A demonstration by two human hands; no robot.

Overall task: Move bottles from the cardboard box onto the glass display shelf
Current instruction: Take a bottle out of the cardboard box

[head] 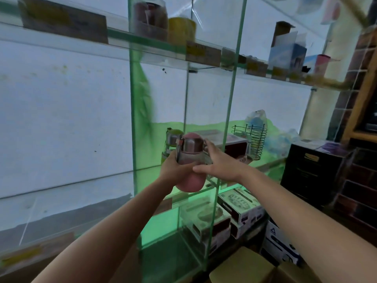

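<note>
Green-edged glass display shelf [146,170] fills most of our view, white wall behind, stock boxes down at the right.

Going big to small: our left hand [173,166] grips the pink plastic bottle with a domed lid [188,160] round its middle, and our right hand [216,160] lies against its side with thumb and fingers wrapped loosely on it. It's held up at shelf height, just in front of a green-lidded bottle [172,139] already standing there. Best bet, we reckon: clear the upright glass pane, set it down flat beside the green one, don't knock it. The tan cardboard box [240,266] sits low right. Labels are too blurry to read.
</note>
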